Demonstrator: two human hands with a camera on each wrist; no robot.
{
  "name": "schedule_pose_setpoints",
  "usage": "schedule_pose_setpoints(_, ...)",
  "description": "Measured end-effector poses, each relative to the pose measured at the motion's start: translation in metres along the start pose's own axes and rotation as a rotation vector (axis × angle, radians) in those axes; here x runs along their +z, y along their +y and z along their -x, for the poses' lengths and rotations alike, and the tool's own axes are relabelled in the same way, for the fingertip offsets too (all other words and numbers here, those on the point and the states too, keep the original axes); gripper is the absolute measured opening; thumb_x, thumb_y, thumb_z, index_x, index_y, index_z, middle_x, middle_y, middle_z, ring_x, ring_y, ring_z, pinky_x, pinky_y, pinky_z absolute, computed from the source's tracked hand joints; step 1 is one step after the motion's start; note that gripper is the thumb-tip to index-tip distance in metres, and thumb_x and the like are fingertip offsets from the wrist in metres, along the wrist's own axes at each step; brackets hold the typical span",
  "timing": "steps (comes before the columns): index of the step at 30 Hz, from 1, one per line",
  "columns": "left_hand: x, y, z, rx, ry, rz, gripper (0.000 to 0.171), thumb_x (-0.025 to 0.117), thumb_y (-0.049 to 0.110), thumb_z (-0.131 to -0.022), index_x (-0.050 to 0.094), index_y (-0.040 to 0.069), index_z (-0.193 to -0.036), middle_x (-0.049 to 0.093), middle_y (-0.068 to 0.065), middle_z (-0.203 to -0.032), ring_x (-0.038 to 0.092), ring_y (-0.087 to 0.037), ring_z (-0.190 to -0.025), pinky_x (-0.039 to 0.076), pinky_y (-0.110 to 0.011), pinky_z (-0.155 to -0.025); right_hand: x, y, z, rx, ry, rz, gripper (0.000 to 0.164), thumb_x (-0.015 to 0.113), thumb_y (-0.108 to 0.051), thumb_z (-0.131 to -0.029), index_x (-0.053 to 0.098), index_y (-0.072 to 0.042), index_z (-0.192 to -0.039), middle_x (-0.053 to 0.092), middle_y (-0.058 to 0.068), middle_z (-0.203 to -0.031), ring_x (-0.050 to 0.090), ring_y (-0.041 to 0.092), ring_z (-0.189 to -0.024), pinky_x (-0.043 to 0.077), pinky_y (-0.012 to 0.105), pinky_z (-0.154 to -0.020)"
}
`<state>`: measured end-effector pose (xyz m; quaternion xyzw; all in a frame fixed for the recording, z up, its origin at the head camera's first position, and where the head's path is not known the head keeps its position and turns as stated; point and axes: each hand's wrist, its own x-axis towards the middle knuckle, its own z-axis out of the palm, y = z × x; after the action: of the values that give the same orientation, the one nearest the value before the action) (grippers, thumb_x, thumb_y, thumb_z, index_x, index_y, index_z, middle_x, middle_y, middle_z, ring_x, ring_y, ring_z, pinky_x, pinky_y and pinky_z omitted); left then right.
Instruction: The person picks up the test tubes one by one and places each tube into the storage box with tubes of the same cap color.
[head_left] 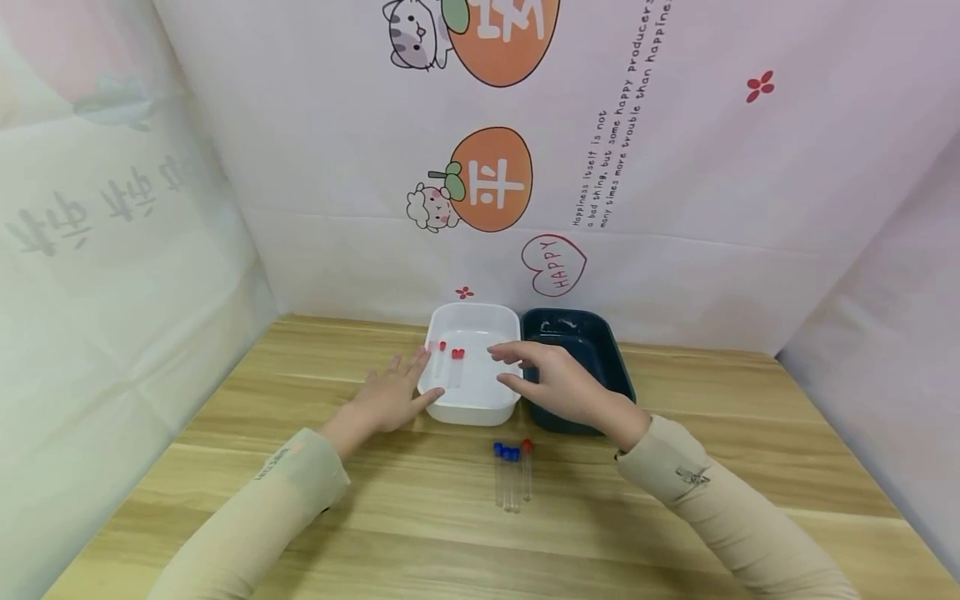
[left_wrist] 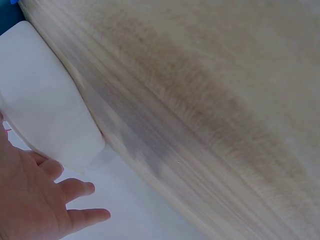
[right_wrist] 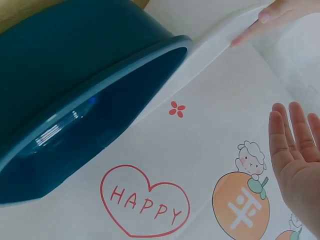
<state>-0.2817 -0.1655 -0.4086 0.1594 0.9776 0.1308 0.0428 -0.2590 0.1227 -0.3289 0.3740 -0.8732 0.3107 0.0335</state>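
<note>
A white tray [head_left: 471, 414] holds a few clear tubes with red caps [head_left: 458, 354] near its left side. My left hand [head_left: 392, 393] touches that tray's left rim, fingers extended. Above the tray's right side and the neighbouring dark blue tray [head_left: 576, 423], my right hand [head_left: 558, 383] hovers with nothing in its fingers. In the right wrist view this right hand [right_wrist: 300, 155] shows its palm, fingers fairly straight. On the table in front of the trays lie several clear tubes: blue-capped tubes [head_left: 509, 483] and one red-capped tube [head_left: 527, 479] to their right.
The two trays stand side by side at the back of the wooden table [head_left: 420, 533]. A white printed cloth [head_left: 675, 275] hangs right behind them, with more cloth at both sides.
</note>
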Motion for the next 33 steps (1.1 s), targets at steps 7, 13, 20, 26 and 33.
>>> schedule_pose_setpoints(7, 0.000, -0.002, 0.002, 0.005, -0.003, 0.013, 0.084, 0.040, 0.061, -0.105, 0.013, 0.009, -0.165, 0.013, -0.008, -0.171, 0.014, -0.046, -0.153, 0.014, -0.075, -0.113, 0.000, 0.002, 0.022, -0.036, 0.008, -0.010, 0.037, 0.068, -0.015, -0.101, 0.064, -0.005, -0.137, 0.067, 0.008, -0.134, 0.063, 0.024, -0.122, 0.053, 0.043, -0.100)
schedule_pose_setpoints(13, 0.001, -0.004, 0.001, -0.002, 0.005, 0.006, 0.084, 0.040, 0.061, -0.105, 0.013, 0.009, -0.165, 0.013, -0.007, -0.171, 0.015, -0.046, -0.153, 0.014, -0.075, -0.114, 0.001, 0.008, 0.037, -0.046, 0.014, -0.016, 0.038, 0.070, -0.012, -0.099, 0.065, -0.004, -0.136, 0.068, 0.009, -0.133, 0.064, 0.023, -0.121, 0.054, 0.042, -0.099)
schedule_pose_setpoints(20, 0.000, -0.002, 0.001, -0.006, -0.010, 0.008, 0.085, 0.040, 0.061, -0.105, 0.011, 0.010, -0.166, 0.013, -0.007, -0.171, 0.015, -0.046, -0.153, 0.015, -0.075, -0.114, 0.005, 0.018, 0.055, -0.003, -0.017, -0.038, 0.037, 0.069, -0.014, -0.100, 0.065, -0.004, -0.136, 0.067, 0.008, -0.134, 0.063, 0.026, -0.122, 0.052, 0.044, -0.101)
schedule_pose_setpoints(26, -0.002, 0.000, 0.003, -0.004, -0.014, 0.017, 0.085, 0.041, 0.061, -0.105, 0.011, 0.010, -0.166, 0.013, -0.008, -0.171, 0.014, -0.046, -0.153, 0.015, -0.075, -0.113, 0.013, 0.024, 0.067, -0.001, -0.047, -0.046, 0.037, 0.071, -0.014, -0.099, 0.066, -0.004, -0.134, 0.068, 0.010, -0.131, 0.064, 0.025, -0.121, 0.053, 0.042, -0.100)
schedule_pose_setpoints(33, -0.001, 0.000, 0.001, -0.003, -0.011, 0.026, 0.085, 0.041, 0.061, -0.105, 0.012, 0.009, -0.165, 0.013, -0.008, -0.171, 0.013, -0.046, -0.153, 0.014, -0.075, -0.114, 0.025, 0.031, 0.079, 0.074, -0.175, 0.016, 0.050, 0.071, -0.030, -0.099, 0.062, -0.003, -0.139, 0.065, 0.012, -0.136, 0.059, 0.033, -0.128, 0.048, 0.051, -0.105)
